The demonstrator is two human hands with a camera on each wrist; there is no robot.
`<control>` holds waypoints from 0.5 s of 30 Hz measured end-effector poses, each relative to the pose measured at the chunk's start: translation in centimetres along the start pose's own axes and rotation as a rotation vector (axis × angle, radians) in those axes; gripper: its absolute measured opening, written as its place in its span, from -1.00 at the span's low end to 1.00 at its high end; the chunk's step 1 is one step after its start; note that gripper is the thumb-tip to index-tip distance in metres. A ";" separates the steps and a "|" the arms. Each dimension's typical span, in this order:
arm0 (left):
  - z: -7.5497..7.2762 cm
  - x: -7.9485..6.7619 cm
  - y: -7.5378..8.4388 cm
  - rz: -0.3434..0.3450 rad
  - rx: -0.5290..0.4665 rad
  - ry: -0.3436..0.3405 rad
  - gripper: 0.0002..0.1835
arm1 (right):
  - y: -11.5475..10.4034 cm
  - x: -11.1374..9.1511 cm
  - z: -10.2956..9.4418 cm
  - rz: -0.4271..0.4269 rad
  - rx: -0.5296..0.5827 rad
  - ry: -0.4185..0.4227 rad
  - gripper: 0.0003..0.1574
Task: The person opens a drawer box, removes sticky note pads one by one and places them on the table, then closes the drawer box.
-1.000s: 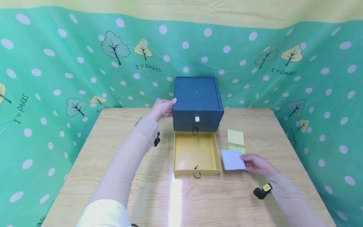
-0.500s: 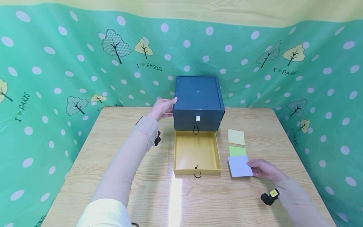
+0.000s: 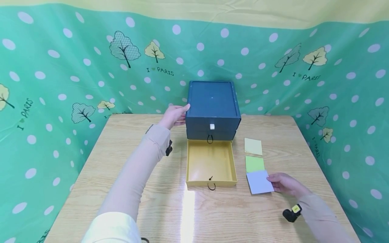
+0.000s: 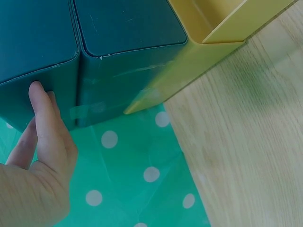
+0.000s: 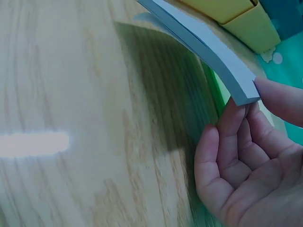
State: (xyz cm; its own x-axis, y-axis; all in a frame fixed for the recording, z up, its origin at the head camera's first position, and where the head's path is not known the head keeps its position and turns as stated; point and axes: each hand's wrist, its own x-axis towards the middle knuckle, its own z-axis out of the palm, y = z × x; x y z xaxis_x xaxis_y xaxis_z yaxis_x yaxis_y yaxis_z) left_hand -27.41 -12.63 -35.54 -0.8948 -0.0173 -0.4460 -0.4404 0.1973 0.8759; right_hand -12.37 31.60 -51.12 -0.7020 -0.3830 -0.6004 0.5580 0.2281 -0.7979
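Observation:
My right hand (image 3: 286, 184) pinches the near-right corner of a pale blue sticky note pad (image 3: 259, 182), thumb above and fingers below. In the right wrist view the pad (image 5: 203, 45) bends slightly and is lifted over the table, casting a shadow. A green sticky note pad (image 3: 254, 164) lies just behind it, and a pale yellow sticky note pad (image 3: 253, 146) farther back. At the left side of the dark blue drawer box (image 3: 212, 99), my left hand (image 3: 173, 116) rests with extended fingers; the left wrist view shows the fingertips against the blue wall.
A yellow drawer (image 3: 209, 162) with a black loop pull is drawn out at the bottom of the box, toward the near side. The blue drawer front above has a white knob (image 3: 211, 127). Behind the wooden table (image 3: 136, 209) hangs a green dotted curtain (image 3: 91, 67).
My right hand has carried the blue pad toward the near right, away from the drawer, so more of the green pad shows. The left hand stays at the box.

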 end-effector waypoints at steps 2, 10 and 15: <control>0.0 0.0 0.0 -0.001 0.002 -0.001 -0.31 | 0.1 0.0 -0.1 0.009 -0.032 0.007 -0.62; 0.0 -0.2 0.1 0.003 -0.005 0.002 -0.31 | 0.4 0.0 -0.5 0.035 -0.081 0.009 -0.73; 0.0 -0.1 0.1 -0.005 -0.003 0.004 -0.31 | 0.4 -0.2 -0.3 0.051 -0.121 0.036 -0.77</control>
State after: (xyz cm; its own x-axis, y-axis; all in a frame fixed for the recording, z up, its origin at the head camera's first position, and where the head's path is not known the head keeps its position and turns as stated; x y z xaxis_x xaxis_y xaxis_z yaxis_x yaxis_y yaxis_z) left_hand -27.39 -12.61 -35.41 -0.8927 -0.0223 -0.4501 -0.4455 0.1941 0.8740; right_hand -12.17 32.04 -51.33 -0.6910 -0.3359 -0.6400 0.5371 0.3539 -0.7657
